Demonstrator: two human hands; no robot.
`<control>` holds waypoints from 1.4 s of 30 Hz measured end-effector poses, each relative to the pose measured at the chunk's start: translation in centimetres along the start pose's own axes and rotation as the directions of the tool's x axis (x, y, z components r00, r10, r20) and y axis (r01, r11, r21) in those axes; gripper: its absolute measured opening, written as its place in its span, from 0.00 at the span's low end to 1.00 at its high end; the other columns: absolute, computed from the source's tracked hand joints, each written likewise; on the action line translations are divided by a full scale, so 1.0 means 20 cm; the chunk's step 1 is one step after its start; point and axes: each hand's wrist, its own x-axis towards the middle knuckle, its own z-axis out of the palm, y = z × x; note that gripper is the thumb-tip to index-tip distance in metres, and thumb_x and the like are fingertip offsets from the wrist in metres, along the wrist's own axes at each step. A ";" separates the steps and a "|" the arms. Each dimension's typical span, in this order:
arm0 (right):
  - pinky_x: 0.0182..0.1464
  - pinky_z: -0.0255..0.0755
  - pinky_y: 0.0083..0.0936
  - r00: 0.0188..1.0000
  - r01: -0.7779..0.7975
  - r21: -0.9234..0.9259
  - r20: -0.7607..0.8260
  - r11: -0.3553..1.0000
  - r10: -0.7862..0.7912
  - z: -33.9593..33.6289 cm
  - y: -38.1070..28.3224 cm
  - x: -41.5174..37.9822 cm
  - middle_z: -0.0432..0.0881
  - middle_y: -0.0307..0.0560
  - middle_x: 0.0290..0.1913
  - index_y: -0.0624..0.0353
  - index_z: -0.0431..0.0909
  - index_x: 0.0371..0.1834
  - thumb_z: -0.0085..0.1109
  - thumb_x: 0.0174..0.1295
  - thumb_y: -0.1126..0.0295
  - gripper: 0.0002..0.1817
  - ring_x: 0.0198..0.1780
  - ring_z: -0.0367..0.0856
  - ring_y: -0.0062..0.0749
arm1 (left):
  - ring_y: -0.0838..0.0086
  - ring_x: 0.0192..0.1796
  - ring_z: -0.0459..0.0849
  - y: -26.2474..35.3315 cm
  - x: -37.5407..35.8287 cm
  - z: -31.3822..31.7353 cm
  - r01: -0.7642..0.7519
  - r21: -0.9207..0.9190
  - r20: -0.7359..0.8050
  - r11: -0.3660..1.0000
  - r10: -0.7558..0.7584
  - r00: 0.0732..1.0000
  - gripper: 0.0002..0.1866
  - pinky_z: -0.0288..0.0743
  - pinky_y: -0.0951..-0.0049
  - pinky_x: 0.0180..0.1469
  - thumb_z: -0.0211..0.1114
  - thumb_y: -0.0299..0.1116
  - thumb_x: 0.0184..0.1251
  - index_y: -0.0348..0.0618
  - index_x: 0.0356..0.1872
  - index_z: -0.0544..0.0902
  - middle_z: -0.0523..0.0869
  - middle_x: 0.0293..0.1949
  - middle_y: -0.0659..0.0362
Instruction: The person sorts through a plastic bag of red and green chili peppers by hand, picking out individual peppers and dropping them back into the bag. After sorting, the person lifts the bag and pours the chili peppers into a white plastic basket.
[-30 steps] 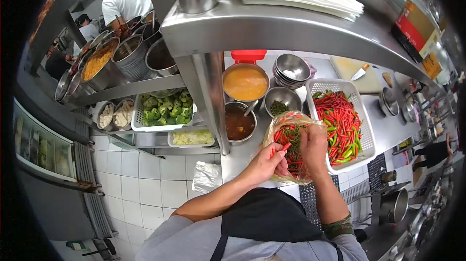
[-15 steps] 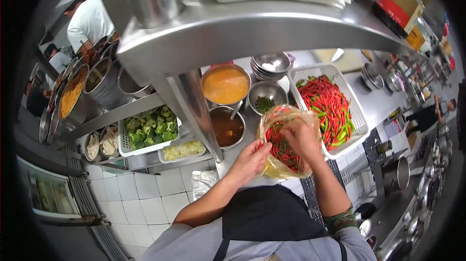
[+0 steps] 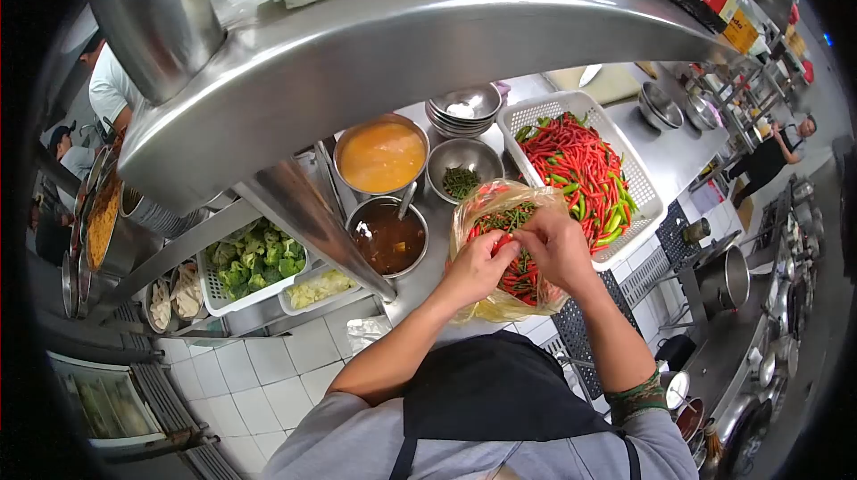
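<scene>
Over an open clear plastic bag [image 3: 461,228] full of red chilies with green stems [image 3: 520,285], both hands meet. My left hand [image 3: 480,270] is closed, with a red chili [image 3: 503,244] showing at its fingertips. Beside it, my right hand [image 3: 555,248] is pinched, its fingertips close to that chili; what lies between them is hidden. Just behind the bag, a steel bowl [image 3: 439,161] contains small green stems [image 3: 461,181]. To the right stands a white perforated basket [image 3: 650,203] heaped with red and some green chilies [image 3: 580,168].
Pots of orange liquid [image 3: 382,157] and brown sauce [image 3: 387,237] stand left of the bag. Stacked steel bowls [image 3: 466,105] sit behind. A metal shelf [image 3: 384,43] crosses overhead, its post [image 3: 312,221] at left. Broccoli [image 3: 254,261] fills a lower basket. Other people stand farther off.
My left hand has come inward over the bag, and a red chili now shows at its fingertips beside my right hand. The whole view has shifted, with the counter items further left.
</scene>
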 end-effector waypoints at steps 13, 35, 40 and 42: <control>0.40 0.73 0.41 0.979 0.057 -0.294 -0.171 0.954 -0.111 0.06 0.07 0.01 0.76 0.53 0.31 0.62 0.77 0.33 0.66 0.55 0.74 0.08 0.36 0.78 0.51 | 0.66 0.32 0.81 0.09 -0.13 0.01 0.029 0.151 -0.232 0.988 0.007 0.973 0.14 0.73 0.64 0.37 0.56 0.39 0.76 0.35 0.41 0.79 0.82 0.31 0.51; 0.42 0.79 0.43 0.843 0.060 -0.447 0.501 0.892 0.195 -0.18 0.09 -0.17 0.81 0.46 0.39 0.52 0.82 0.41 0.64 0.56 0.65 0.10 0.41 0.85 0.47 | 0.81 0.27 0.71 0.03 -0.09 0.02 0.320 -0.774 0.262 0.547 -0.185 0.947 0.12 0.59 0.84 0.21 0.51 0.41 0.80 0.43 0.41 0.75 0.75 0.30 0.63; 0.42 0.78 0.41 0.850 0.138 -0.383 0.519 0.914 0.089 -0.09 0.11 -0.20 0.80 0.47 0.38 0.54 0.82 0.38 0.65 0.56 0.64 0.09 0.40 0.85 0.48 | 0.83 0.27 0.71 0.01 -0.10 0.01 0.318 -0.747 0.241 0.584 -0.208 0.948 0.08 0.59 0.85 0.21 0.55 0.37 0.79 0.45 0.41 0.75 0.74 0.29 0.65; 0.41 0.78 0.40 0.897 0.119 -0.284 0.441 0.952 0.019 -0.09 0.12 -0.18 0.80 0.48 0.37 0.56 0.82 0.38 0.66 0.57 0.66 0.09 0.39 0.85 0.48 | 0.84 0.28 0.71 0.02 -0.10 0.01 0.304 -0.744 0.218 0.595 -0.213 0.952 0.08 0.59 0.85 0.22 0.55 0.38 0.79 0.45 0.41 0.75 0.74 0.30 0.65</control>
